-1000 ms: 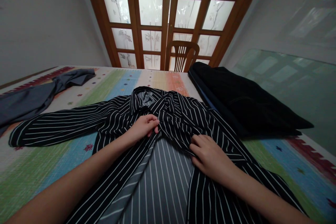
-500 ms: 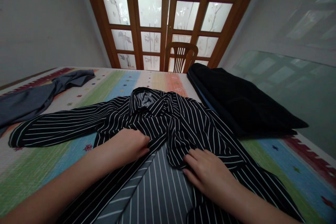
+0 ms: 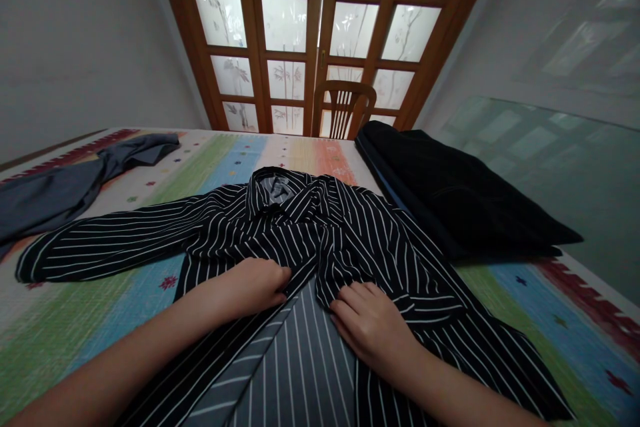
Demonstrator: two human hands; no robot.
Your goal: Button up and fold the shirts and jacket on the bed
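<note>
A black shirt with white stripes (image 3: 390,240) lies face up on the table, its collar toward the far side and one sleeve stretched out to the left. The front hangs apart lower down, showing the greyish striped inside of the back. My left hand (image 3: 263,285) is closed on the edge of the left front panel, fingers curled under. My right hand (image 3: 367,320) grips the edge of the right front panel, its fingers bent over the cloth. Both fingertips are partly hidden by fabric and knuckles.
A folded stack of dark clothes (image 3: 465,193) lies at the right. A grey garment (image 3: 65,187) rests at the left edge. Beneath is a colourful striped tablecloth (image 3: 125,293). Behind the table stand a wooden chair (image 3: 344,90) and glazed wooden doors (image 3: 320,27).
My right hand has moved left with the right panel's edge, toward the shirt's middle. My left hand has shifted slightly right. The opening between the panels is a little narrower.
</note>
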